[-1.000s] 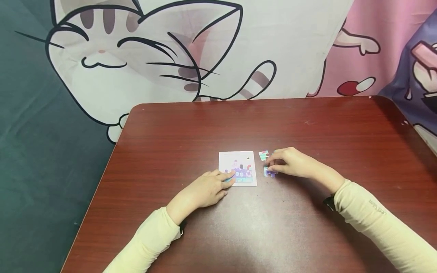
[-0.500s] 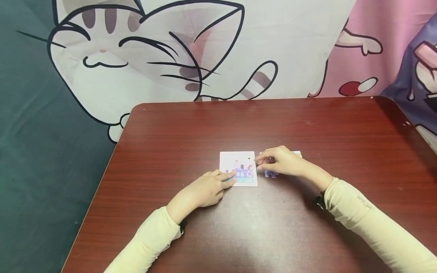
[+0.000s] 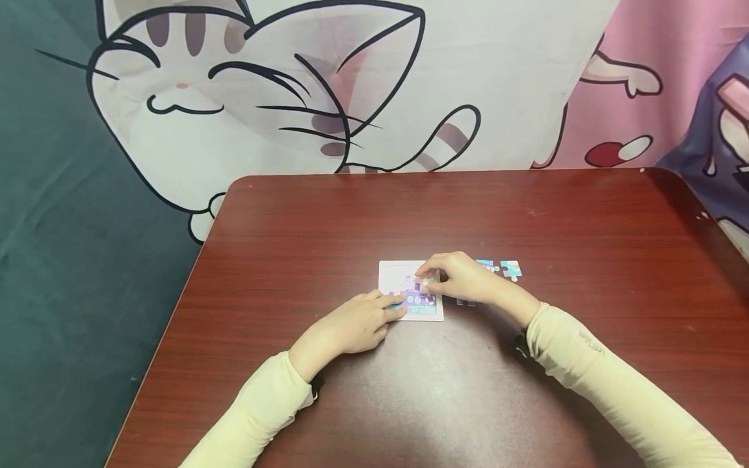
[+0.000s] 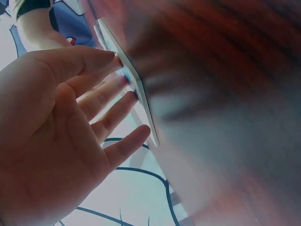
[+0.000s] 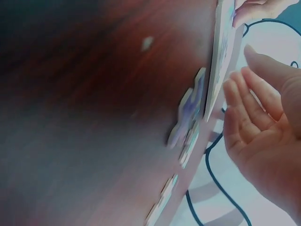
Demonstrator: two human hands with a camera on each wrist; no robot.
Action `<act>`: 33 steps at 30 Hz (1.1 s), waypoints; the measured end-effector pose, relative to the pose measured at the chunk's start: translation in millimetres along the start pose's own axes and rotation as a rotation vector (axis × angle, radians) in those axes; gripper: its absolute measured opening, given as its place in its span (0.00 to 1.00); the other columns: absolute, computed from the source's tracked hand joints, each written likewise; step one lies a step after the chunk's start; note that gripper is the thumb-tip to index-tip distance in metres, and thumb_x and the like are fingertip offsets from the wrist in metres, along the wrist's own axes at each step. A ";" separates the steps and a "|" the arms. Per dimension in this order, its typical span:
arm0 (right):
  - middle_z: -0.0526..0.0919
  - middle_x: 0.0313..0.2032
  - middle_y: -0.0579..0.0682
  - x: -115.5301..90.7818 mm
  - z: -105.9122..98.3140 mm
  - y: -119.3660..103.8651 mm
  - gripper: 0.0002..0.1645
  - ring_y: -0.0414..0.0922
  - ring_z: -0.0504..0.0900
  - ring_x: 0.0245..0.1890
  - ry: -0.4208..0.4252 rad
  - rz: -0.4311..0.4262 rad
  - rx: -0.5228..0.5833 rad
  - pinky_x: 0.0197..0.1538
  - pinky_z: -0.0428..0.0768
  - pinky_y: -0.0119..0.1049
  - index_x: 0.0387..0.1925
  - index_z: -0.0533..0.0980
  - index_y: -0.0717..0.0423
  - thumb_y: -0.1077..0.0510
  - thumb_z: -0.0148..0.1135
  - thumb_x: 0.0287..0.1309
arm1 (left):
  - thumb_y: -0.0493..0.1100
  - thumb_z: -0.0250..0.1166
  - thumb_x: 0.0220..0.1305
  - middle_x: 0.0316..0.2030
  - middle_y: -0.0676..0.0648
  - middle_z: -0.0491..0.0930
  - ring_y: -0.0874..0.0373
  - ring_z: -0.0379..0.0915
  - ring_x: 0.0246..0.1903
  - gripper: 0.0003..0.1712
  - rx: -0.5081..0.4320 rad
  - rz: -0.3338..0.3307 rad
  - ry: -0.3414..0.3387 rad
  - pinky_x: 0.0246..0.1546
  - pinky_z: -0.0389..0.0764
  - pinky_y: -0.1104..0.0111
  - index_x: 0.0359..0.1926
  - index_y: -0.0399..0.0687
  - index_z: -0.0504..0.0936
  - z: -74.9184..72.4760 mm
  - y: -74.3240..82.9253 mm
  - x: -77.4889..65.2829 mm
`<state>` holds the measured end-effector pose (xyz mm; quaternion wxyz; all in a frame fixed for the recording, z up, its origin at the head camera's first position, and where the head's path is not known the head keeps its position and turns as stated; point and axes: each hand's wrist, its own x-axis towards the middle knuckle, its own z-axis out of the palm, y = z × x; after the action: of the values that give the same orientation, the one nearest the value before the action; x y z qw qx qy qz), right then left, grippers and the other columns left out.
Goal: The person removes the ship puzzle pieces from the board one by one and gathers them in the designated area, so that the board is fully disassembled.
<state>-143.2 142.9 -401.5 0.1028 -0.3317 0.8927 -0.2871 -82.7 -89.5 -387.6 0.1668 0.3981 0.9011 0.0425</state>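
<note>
A square white picture board (image 3: 391,268) with a purple and blue boat design lies mid-table. My left hand (image 3: 342,325) rests its fingers on the board's lower left part. In the left wrist view, the left hand's fingers (image 4: 115,113) are spread along the board's edge. My right hand (image 3: 459,279) hovers at the board's right side, thumb and fingertips over the picture. Nothing shows between the right thumb and fingers (image 5: 251,110) in the right wrist view. A purple jigsaw piece (image 5: 186,110) lies beside the board, partly hidden by the right hand in the head view.
Further right, two light blue jigsaw pieces (image 3: 511,269) lie on the table, one partly covered by the right hand. The brown wooden table (image 3: 292,221) ends at a cartoon cat curtain (image 3: 175,143). A tiny pale speck (image 5: 147,44) shows on the tabletop.
My right hand has moved left from above the jigsaw pieces to over the board, uncovering the pieces at the right. The left hand stays on the board; the head view shifted slightly.
</note>
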 end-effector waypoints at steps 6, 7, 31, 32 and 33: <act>0.82 0.37 0.48 7.5 3.5 -1.8 0.17 0.42 0.77 0.34 -0.012 0.005 0.019 0.40 0.77 0.39 0.44 0.81 0.56 0.58 0.69 0.51 | 0.42 0.52 0.67 0.68 0.52 0.60 0.50 0.59 0.64 0.25 0.020 0.024 0.015 0.62 0.63 0.58 0.65 0.52 0.69 0.5 1.0 2.3; 0.82 0.38 0.47 8.3 4.2 -2.0 0.17 0.42 0.77 0.35 -0.015 0.006 0.014 0.41 0.77 0.38 0.44 0.81 0.56 0.58 0.69 0.50 | 0.42 0.52 0.67 0.68 0.52 0.61 0.50 0.59 0.64 0.25 0.023 0.027 0.018 0.62 0.64 0.58 0.65 0.52 0.69 0.6 1.0 2.6; 0.84 0.29 0.43 46.0 -3.3 -7.0 0.17 0.37 0.81 0.31 -0.180 0.244 0.146 0.41 0.79 0.30 0.35 0.83 0.54 0.58 0.77 0.37 | 0.40 0.56 0.62 0.59 0.54 0.73 0.54 0.71 0.51 0.18 0.177 0.063 0.182 0.56 0.69 0.64 0.53 0.48 0.81 4.2 10.9 11.3; 0.84 0.29 0.44 46.7 -3.1 -7.4 0.17 0.36 0.80 0.31 -0.177 0.249 0.146 0.41 0.78 0.30 0.34 0.83 0.54 0.59 0.77 0.37 | 0.40 0.56 0.61 0.57 0.53 0.75 0.55 0.72 0.50 0.17 0.177 0.066 0.201 0.55 0.69 0.64 0.51 0.47 0.82 4.4 11.7 12.5; 0.84 0.28 0.44 47.3 -2.7 -7.9 0.17 0.37 0.80 0.30 -0.175 0.254 0.149 0.41 0.78 0.30 0.34 0.83 0.55 0.60 0.77 0.36 | 0.40 0.57 0.61 0.56 0.53 0.76 0.55 0.73 0.49 0.16 0.179 0.069 0.218 0.55 0.70 0.65 0.49 0.47 0.83 4.5 12.4 13.5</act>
<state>-175.9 108.4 -394.3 0.2400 -0.2312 0.8914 -0.3073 -80.9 -71.4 -392.9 0.0303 0.4353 0.8997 0.0107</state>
